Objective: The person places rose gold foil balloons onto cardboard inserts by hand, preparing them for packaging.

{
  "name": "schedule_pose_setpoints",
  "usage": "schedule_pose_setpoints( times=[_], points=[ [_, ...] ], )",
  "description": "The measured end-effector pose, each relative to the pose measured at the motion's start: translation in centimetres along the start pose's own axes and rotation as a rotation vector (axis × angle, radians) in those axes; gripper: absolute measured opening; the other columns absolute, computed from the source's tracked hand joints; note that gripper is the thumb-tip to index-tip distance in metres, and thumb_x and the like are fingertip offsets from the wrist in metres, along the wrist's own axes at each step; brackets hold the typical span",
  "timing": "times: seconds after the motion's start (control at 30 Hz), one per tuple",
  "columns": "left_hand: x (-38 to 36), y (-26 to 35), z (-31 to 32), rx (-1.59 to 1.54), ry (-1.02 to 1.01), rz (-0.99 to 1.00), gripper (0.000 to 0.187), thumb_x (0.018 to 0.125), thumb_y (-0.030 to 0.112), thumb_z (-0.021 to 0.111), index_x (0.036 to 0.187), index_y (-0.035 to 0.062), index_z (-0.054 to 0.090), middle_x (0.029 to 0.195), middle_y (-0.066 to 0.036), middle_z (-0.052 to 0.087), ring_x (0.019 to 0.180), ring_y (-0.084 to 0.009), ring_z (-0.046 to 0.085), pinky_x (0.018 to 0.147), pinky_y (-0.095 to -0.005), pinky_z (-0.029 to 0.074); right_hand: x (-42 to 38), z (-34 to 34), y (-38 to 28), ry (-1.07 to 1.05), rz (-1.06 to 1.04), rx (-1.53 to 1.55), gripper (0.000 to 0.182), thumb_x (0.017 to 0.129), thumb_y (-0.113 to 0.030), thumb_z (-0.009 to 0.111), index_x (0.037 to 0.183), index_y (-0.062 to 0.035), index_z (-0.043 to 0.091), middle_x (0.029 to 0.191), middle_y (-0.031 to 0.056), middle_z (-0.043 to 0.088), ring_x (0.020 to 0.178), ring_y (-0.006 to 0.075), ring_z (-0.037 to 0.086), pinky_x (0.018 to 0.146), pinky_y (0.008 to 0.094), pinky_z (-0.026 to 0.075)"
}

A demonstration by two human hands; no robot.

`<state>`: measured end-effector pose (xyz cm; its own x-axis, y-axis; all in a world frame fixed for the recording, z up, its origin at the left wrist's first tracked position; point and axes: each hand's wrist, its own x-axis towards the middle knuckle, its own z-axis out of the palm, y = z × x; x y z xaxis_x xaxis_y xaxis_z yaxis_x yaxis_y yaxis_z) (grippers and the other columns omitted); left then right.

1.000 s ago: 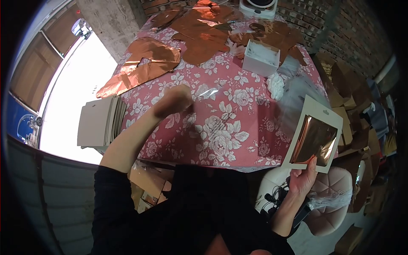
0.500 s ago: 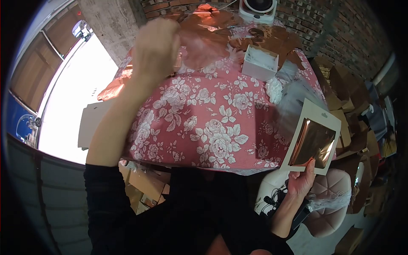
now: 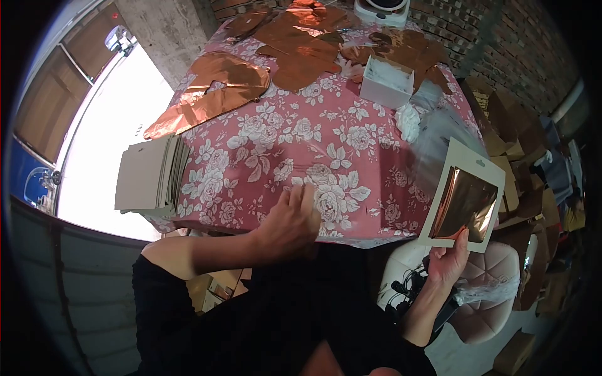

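Right hand [image 3: 446, 264] gripping pale card [image 3: 433, 219], thumb [image 3: 463, 239] on its copper panel [image 3: 465, 200]; left hand [image 3: 290, 219] curled, can't tell if gripping, floral tablecloth [image 3: 251, 169] beyond it.

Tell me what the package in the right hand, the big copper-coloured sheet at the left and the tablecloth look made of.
Package in the right hand: matte pale card, flat and crisp-edged, around a glossy copper-coloured panel, likely foil or metallised film, given its mirror-like glare.
Copper-coloured sheet: similar thin film, judging by creases and highlights.
Tablecloth: floral-printed fabric or vinyl; unclear which.
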<state>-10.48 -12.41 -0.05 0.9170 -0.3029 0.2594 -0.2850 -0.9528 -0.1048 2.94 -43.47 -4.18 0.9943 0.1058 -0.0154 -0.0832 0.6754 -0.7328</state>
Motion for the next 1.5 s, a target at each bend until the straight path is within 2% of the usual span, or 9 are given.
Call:
schedule_pose_setpoints(
  times=[0.07,0.2,0.37,0.63,0.7,0.83,0.97,1.23,1.5],
  points=[
    [1.3,-0.9,-0.4,-0.106,-0.290,-0.205,0.020,0.075,0.014,0.060,0.071,-0.0042,0.053,0.101,-0.033,0.053,0.102,-0.0420,0.053,0.083,-0.0441,0.047,-0.1,0.4,0.2,-0.002,0.005,-0.020,0.028,0.096,-0.027,0.057,0.114,-0.0064,0.058,0.097,0.0109,0.066,0.049,0.0085,0.046,0.041,0.0191,0.036],
    [2.5,-2.0,0.6,-0.042,0.098,-0.178,0.029,0.076,0.023,0.068,0.076,-0.0038,0.055,0.086,-0.025,0.056,0.087,-0.0363,0.057,0.073,-0.0425,0.048,-0.3,1.2,0.3,0.028,-0.005,-0.057,0.022,0.095,-0.026,0.059,0.106,-0.0070,0.060,0.081,0.0077,0.065,0.044,0.0092,0.045,0.038,0.0202,0.035],
    [2.3,-4.3,2.1,-0.247,0.111,-0.132,0.031,0.073,0.022,0.074,0.083,-0.0022,0.056,0.087,-0.020,0.056,0.085,-0.0339,0.056,0.073,-0.0392,0.049,-0.7,0.9,-0.4,0.076,0.097,-0.192,0.018,0.088,-0.022,0.068,0.090,-0.0070,0.058,0.069,0.0037,0.058,0.046,0.0126,0.051,0.033,0.0237,0.035],
    [3.5,-5.4,1.8,-0.405,0.128,-0.075,0.043,0.073,0.031,0.077,0.095,0.0011,0.055,0.095,-0.014,0.049,0.093,-0.0339,0.053,0.074,-0.0397,0.048,-1.8,1.5,-2.2,-0.021,0.307,-0.429,0.029,0.083,-0.020,0.074,0.101,-0.0028,0.058,0.064,0.0025,0.055,0.047,0.0122,0.052,0.032,0.0238,0.039],
    [4.0,-5.3,1.8,-0.414,-0.018,-0.182,0.046,0.073,0.034,0.075,0.096,-0.0005,0.057,0.098,-0.016,0.052,0.094,-0.0334,0.054,0.078,-0.0424,0.048,-2.0,1.8,-2.6,-0.023,0.303,-0.443,0.030,0.082,-0.020,0.074,0.101,-0.0024,0.059,0.064,0.0028,0.055,0.046,0.0126,0.052,0.033,0.0240,0.039],
    [4.5,-5.3,2.0,-0.413,-0.137,-0.229,0.044,0.075,0.034,0.074,0.094,-0.0011,0.058,0.099,-0.018,0.053,0.096,-0.0342,0.055,0.081,-0.0419,0.048,-2.2,1.3,-3.1,-0.044,0.328,-0.463,0.028,0.082,-0.020,0.075,0.097,-0.0004,0.061,0.066,0.0046,0.056,0.046,0.0144,0.054,0.034,0.0255,0.040],
    [4.0,-4.6,2.6,-0.499,0.034,-0.178,0.030,0.078,0.028,0.073,0.083,0.0020,0.058,0.089,-0.013,0.054,0.087,-0.0321,0.055,0.077,-0.0407,0.047,-2.5,1.2,-3.3,-0.130,0.413,-0.458,0.022,0.082,-0.019,0.075,0.083,0.0005,0.064,0.064,0.0076,0.060,0.044,0.0171,0.056,0.034,0.0254,0.040],
    [3.7,-3.5,3.3,-0.519,0.191,-0.114,0.014,0.079,0.013,0.067,0.080,0.0031,0.057,0.081,-0.011,0.054,0.083,-0.0310,0.055,0.075,-0.0401,0.047,-3.0,2.1,-2.5,-0.121,0.514,-0.576,0.017,0.085,-0.019,0.071,0.090,-0.0042,0.063,0.065,0.0057,0.062,0.043,0.0144,0.057,0.033,0.0241,0.043],
    [5.0,-1.5,2.6,-0.541,-0.059,-0.363,0.017,0.082,0.017,0.060,0.078,0.0011,0.058,0.083,-0.016,0.060,0.081,-0.0351,0.061,0.069,-0.0452,0.048,-3.6,3.4,-1.7,-0.073,0.368,-0.616,0.020,0.087,-0.019,0.070,0.084,-0.0003,0.065,0.062,0.0078,0.063,0.042,0.0144,0.057,0.033,0.0227,0.041]
  ],
)
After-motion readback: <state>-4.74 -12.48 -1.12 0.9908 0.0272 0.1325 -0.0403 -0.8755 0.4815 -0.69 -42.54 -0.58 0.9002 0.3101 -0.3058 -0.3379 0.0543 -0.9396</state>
